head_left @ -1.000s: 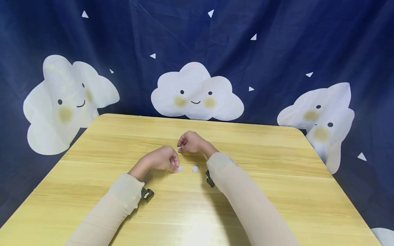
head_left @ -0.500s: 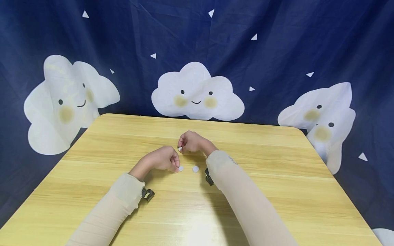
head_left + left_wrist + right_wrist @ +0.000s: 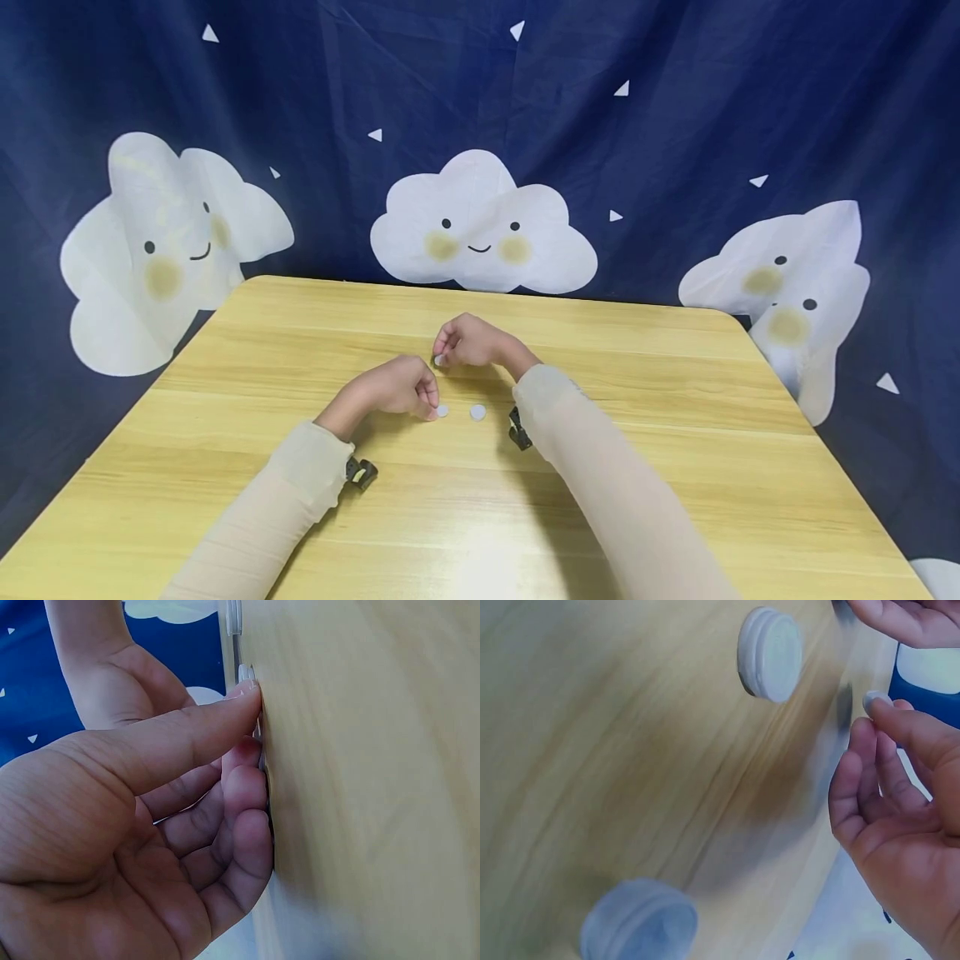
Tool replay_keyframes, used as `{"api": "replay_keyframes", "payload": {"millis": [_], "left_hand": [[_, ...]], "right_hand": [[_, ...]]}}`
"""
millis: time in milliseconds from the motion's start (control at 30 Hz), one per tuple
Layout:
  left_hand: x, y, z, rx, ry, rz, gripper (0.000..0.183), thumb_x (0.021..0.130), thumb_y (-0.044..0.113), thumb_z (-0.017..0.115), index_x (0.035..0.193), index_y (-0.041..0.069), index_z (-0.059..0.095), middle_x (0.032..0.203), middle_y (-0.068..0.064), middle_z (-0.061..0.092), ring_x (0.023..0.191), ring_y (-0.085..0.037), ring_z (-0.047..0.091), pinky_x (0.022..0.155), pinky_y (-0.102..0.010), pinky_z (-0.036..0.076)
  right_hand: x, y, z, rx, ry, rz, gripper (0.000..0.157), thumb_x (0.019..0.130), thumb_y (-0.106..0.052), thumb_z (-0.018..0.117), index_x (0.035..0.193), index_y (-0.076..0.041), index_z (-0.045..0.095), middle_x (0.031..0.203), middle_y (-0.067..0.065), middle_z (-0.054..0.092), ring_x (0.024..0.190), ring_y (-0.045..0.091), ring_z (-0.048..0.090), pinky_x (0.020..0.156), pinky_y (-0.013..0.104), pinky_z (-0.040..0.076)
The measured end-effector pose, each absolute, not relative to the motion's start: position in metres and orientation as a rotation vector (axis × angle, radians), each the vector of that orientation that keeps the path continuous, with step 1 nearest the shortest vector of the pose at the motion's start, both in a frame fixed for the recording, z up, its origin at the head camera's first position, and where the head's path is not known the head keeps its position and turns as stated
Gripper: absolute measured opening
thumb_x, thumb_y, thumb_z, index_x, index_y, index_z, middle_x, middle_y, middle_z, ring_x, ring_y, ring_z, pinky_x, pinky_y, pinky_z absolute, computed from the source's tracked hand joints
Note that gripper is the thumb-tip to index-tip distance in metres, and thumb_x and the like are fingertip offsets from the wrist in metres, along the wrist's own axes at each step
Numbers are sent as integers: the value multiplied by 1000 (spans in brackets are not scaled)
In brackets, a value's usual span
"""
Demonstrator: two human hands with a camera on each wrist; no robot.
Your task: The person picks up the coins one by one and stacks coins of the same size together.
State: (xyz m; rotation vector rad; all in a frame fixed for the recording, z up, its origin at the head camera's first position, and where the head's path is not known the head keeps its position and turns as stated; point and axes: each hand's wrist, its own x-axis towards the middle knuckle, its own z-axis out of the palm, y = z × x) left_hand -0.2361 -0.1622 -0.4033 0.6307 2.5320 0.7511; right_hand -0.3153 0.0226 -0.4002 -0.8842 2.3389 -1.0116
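My right hand (image 3: 476,342) pinches a small white round disc (image 3: 439,361) between thumb and fingers, a little above the table. In the right wrist view that disc (image 3: 875,697) shows at the thumb tip. My left hand (image 3: 393,387) rests on the table with its fingers bent in and the thumb near the index finger. Beside its fingertips lies a second white disc (image 3: 442,411), and a third disc (image 3: 477,412) lies to its right. Both look thick, with a groove round the edge. Whether the left fingers hold anything is hidden.
The light wooden table (image 3: 637,500) reaches back to a dark blue curtain (image 3: 322,100) printed with smiling white clouds (image 3: 480,200). A black wrist mount (image 3: 362,474) sits under the left sleeve, another mount (image 3: 519,429) under the right.
My right hand, still holding its disc, has shifted very slightly, and its forearm has swung a little to the right. My left hand and the discs on the table stay put.
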Motion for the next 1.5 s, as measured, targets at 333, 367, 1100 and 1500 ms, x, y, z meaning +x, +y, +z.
{"api": "replay_keyframes", "payload": {"millis": [333,367,1100,1500], "left_hand": [[-237,-162,-403,630,2534,755,11,85,14,84,84,12,73,75,2,65,72,-12,56,71,-29,50],[-237,-162,-403,629,2534,755,11,85,14,84,84,12,73,75,2,65,72,-12,56,71,-29,50],[-236,-160,-403,633,2528,776,11,85,14,84,83,12,74,76,3,67,72,-12,59,71,-29,51],[-234,-160,-403,638,2537,780,11,83,11,85,84,11,74,76,2,66,71,-12,57,68,-27,50]], "right_hand": [[-309,33,-391,-944,2320,-1009,12,89,3,70,101,2,73,96,6,74,89,14,66,83,23,53],[-308,34,-390,-952,2320,-1002,12,89,3,70,101,1,74,96,6,74,90,13,66,84,24,54],[-288,43,-400,-968,2210,-928,11,90,4,71,100,1,74,93,5,74,84,10,65,78,23,55],[-280,42,-407,-911,2119,-1003,14,86,10,66,94,1,74,87,6,75,73,11,63,68,24,53]]}}
